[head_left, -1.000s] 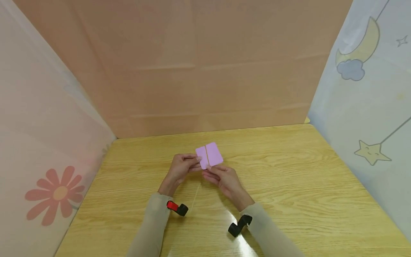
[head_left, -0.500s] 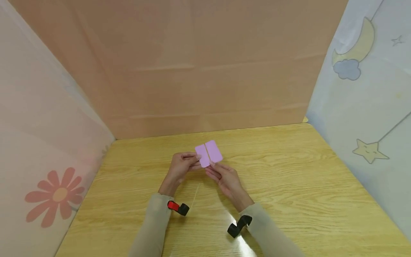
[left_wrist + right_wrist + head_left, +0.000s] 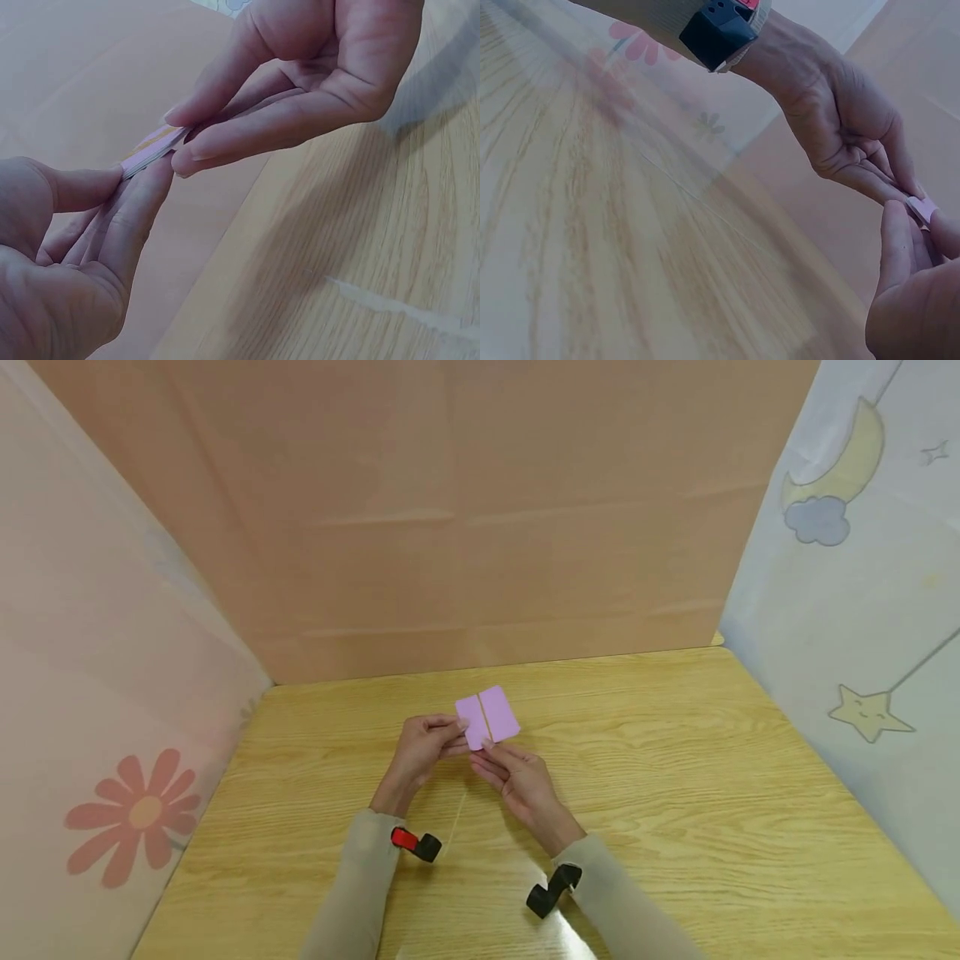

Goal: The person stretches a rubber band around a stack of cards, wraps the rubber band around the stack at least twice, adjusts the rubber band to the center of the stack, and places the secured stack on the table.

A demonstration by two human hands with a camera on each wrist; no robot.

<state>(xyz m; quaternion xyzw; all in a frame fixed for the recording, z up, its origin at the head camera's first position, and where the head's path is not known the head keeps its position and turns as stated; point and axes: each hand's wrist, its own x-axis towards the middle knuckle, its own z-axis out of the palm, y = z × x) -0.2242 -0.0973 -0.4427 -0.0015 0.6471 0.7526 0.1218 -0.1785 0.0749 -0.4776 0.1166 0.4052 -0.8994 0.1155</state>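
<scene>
A squarish stack of pink-purple paper (image 3: 504, 714) is held up in the head view, tilted, with a thin tan band (image 3: 485, 717) across it, like a rubber band. My left hand (image 3: 420, 752) pinches its left edge, thumb on top and fingers beneath. At the near edge, my right hand (image 3: 527, 783) pinches it with the thumb by the band's near end. Seen from the left wrist, the stack (image 3: 156, 150) shows thin layers along its edge, and an orange-tan strip crosses its top. The right wrist view shows only a small part of the stack (image 3: 924, 208) between both hands.
Below the hands spreads a wood-grain table (image 3: 675, 793) with a pale scratch-like line (image 3: 454, 818). A tan sheet (image 3: 480, 527) stands behind it, with printed panels at left (image 3: 90, 652) and right (image 3: 885, 610). Both wrists wear black cameras (image 3: 427, 847).
My right fingers slid slightly right along the near edge, then back left to the band's near end. The stack has risen a little in view. The left hand keeps its hold.
</scene>
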